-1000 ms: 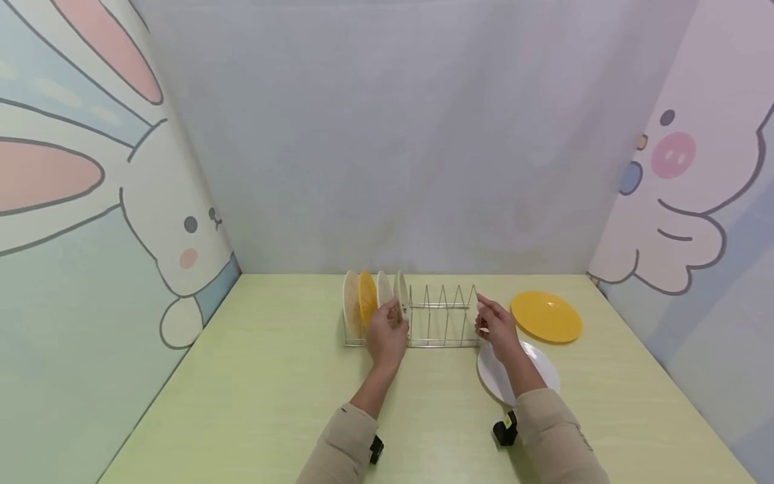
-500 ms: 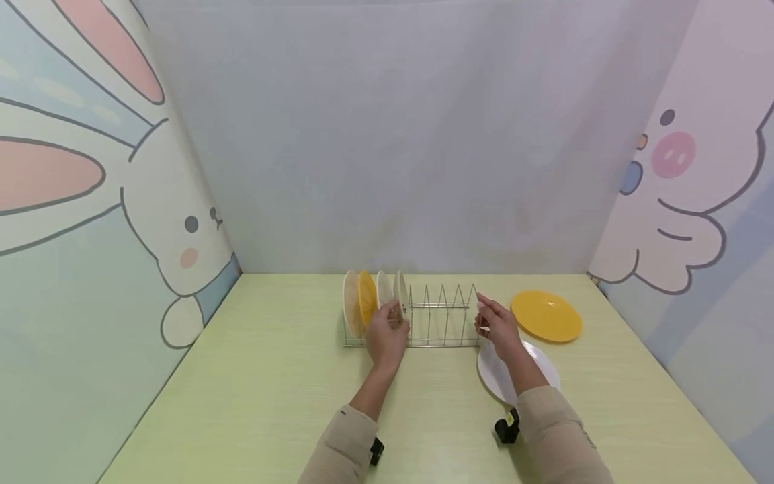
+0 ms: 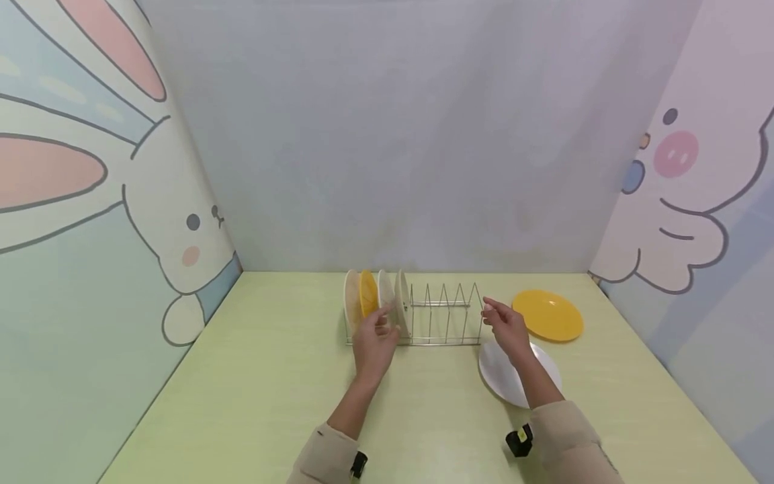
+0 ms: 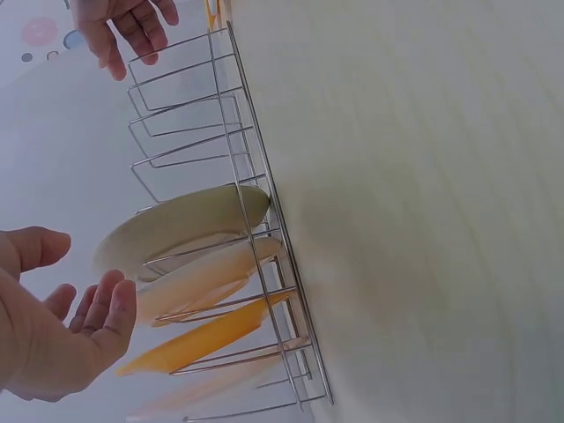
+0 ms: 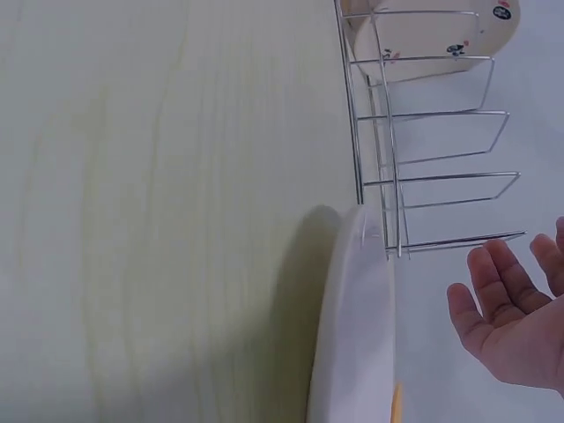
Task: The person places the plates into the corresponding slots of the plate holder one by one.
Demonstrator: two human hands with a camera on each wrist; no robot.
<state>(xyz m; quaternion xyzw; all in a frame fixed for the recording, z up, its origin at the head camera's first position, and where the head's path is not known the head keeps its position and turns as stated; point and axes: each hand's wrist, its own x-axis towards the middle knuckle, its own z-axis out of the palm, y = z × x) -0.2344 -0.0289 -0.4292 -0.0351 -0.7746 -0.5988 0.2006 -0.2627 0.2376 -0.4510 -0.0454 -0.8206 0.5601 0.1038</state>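
Note:
A wire dish rack (image 3: 446,344) holds several plates upright in its left half. From the left stand a cream plate (image 3: 351,299), a yellow plate (image 3: 367,290), a white plate (image 3: 383,286) and an off-white plate (image 3: 402,296); the right wrist view shows small printed motifs on the off-white plate's face (image 5: 432,44). My left hand (image 4: 66,330) hovers beside these plates, fingers loosely bent, holding nothing. Just off the rack's right end is my right hand (image 3: 509,331), its fingers relaxed and holding nothing; in the right wrist view the fingertips (image 5: 480,260) lie close to the end wire.
A white plate (image 3: 502,376) lies on the table right of the rack, partly under my right forearm. Behind it lies a yellow plate (image 3: 547,316). The rack's right-hand slots hold no plates. A grey cloth wall (image 3: 387,148) stands behind, with cartoon-printed walls at both sides.
My left hand has let go of the plates and drawn back toward me and leftward. My right hand has come away from the rack's end, slightly to the right. The plates stay put.

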